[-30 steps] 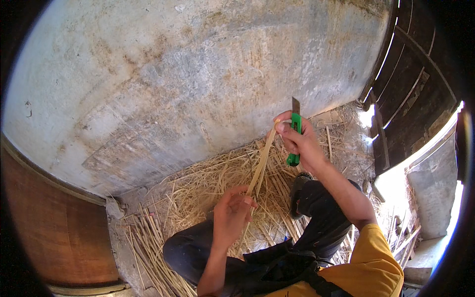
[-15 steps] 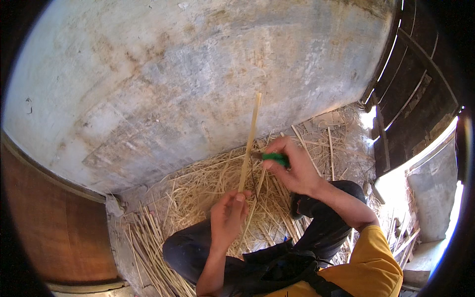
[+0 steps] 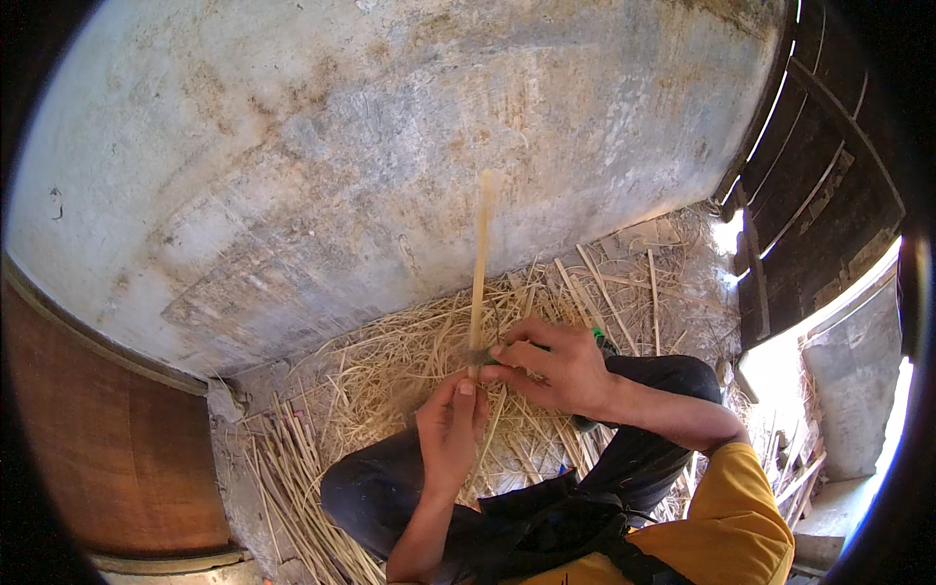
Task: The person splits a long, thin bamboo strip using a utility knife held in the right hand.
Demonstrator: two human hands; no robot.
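Observation:
A pale, flat bamboo strip (image 3: 482, 258) stands nearly upright, its lower end pinched between the thumb and fingers of my left hand (image 3: 448, 427). My right hand (image 3: 564, 370) is closed round a green-handled knife (image 3: 597, 334), most of whose handle is hidden in the palm. The blurred blade lies across the strip just above my left thumb. Both hands are close together over my crossed legs, and the strip's upper end looks smeared by motion.
Thin, curled shavings (image 3: 385, 353) cover the floor in front of me. Several long strips (image 3: 297, 487) lie beside my left knee. A stained plaster wall (image 3: 370, 175) rises ahead, with a brown wooden panel (image 3: 107, 429) at left and a dark slatted door (image 3: 814, 185) at right.
My right hand has brought the knife down and leftward along the strip, close to my left hand. The strip's top has swung a little to the left, while my left hand keeps its grip.

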